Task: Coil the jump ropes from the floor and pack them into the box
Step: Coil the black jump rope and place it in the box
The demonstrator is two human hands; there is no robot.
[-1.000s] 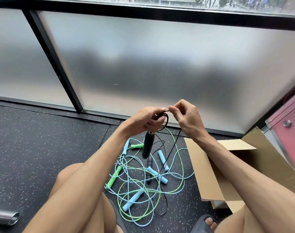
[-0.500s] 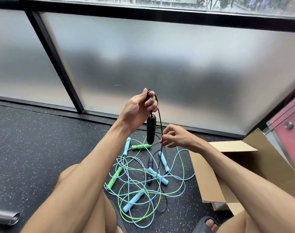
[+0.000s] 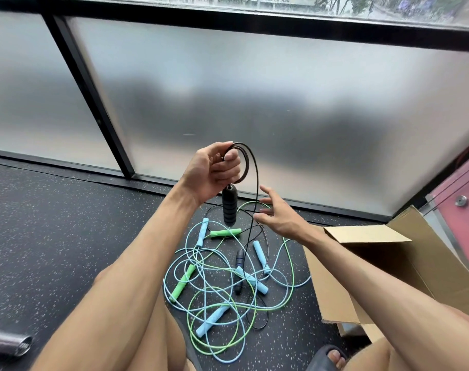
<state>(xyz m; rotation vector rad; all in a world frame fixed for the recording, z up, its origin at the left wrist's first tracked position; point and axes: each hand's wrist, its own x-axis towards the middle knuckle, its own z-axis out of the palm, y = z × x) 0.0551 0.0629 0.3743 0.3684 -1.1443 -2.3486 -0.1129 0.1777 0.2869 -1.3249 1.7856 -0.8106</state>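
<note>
Speckled floor (image 3: 67, 236) bears tangled jump ropes (image 3: 228, 290), box (image 3: 388, 277).

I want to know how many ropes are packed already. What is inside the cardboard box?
The cardboard box stands open at the right, but only its outer wall and flaps show. Its inside is hidden behind the near flap, so packed ropes cannot be counted.

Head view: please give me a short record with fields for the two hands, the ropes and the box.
left hand: raised, pinching small loops of the thin black jump rope
hanging handle: black ribbed foam handle dangles below that hand
right hand: open, fingers spread beside the hanging black cord
floor pile: light blue rope and green rope tangled, uncoiled
box: brown cardboard box open at right; inside not visible
</note>
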